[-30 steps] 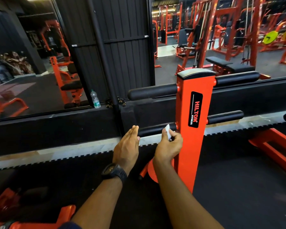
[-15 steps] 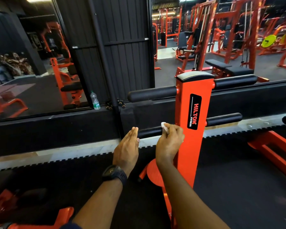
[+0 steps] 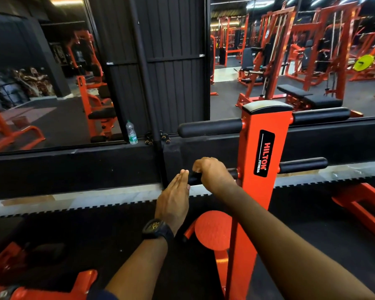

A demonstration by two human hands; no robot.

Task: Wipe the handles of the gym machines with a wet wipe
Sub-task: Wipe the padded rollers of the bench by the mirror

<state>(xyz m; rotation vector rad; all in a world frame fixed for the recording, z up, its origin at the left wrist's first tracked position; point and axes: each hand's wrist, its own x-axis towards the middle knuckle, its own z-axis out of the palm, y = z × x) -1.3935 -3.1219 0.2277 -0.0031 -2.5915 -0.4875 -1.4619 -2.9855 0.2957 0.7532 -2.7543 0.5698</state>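
An orange upright post (image 3: 262, 161) marked HILTON FITNESS carries black padded handles on both sides. My right hand (image 3: 213, 175) grips the lower left handle (image 3: 194, 178), fingers curled over it; the wet wipe is hidden under that hand. My left hand (image 3: 174, 199), a black watch on its wrist, is held flat with straight fingers, its fingertips touching the free end of the same handle. The upper left handle (image 3: 209, 127), upper right handle (image 3: 320, 115) and lower right handle (image 3: 303, 165) are untouched.
A round orange foot plate (image 3: 212, 229) sits at the post's base. An orange frame bar (image 3: 364, 208) lies on the floor to the right, another orange part (image 3: 41, 282) at lower left. A water bottle (image 3: 131, 133) stands on the black mirror ledge.
My right hand slid left along the lower left handle, away from the post, and closed over it, hiding the white wipe. My left hand stayed at the handle's end.
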